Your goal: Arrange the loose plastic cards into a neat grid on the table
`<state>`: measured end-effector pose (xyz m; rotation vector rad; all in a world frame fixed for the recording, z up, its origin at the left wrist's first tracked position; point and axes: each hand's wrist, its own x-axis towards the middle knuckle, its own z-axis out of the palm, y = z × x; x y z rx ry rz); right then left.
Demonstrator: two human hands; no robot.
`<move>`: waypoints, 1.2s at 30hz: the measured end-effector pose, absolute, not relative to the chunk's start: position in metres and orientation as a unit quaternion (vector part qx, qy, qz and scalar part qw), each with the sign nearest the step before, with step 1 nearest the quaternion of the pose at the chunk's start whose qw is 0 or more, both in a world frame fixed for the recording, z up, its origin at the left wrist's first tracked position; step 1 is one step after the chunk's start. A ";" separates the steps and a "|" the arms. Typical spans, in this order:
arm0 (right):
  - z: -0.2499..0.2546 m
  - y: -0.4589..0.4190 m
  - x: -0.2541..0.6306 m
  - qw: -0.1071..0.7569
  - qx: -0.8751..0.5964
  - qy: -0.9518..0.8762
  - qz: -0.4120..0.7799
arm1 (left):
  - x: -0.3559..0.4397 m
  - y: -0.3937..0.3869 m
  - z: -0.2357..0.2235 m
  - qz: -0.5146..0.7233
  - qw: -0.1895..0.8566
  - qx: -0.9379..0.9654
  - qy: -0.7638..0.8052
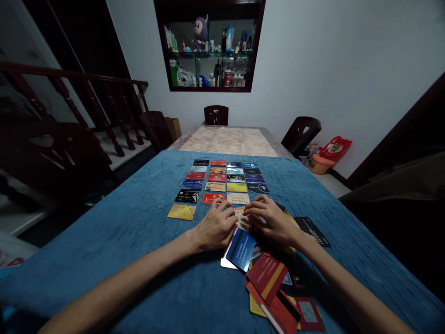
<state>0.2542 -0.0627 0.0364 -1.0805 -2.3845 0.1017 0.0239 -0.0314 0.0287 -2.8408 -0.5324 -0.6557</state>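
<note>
Stretching before me, the long, beige-topped counter [229, 139] carries a textured blue cloth [139, 222]. Multicoloured rectangular cards [217, 178] lie in rows; nearer, at right, sprawls a loose heap of red, yellow and black cards [266, 273]. My left grip [216, 226] and right grip [270, 219] curl beside a pale rectangular card [241, 217]; I cannot tell whether either is closed on it. A glossy blue card [241, 249] lies nearer me.

The dining table [229, 139] bears a blue cloth [139, 222]; on it lie rows of plastic cards [217, 177] toward twelve o'clock, an overlapping card heap [266, 273] around four.
</note>
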 end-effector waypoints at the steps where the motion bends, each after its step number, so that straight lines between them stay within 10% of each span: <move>1: 0.038 -0.068 0.253 0.263 -0.394 -0.879 0.044 | 0.022 -0.036 0.028 -0.231 0.082 -0.954 -0.172; 36: 0.041 -0.101 0.235 0.175 -0.394 -0.896 0.104 | 0.007 -0.065 0.031 -0.177 0.069 -0.978 -0.089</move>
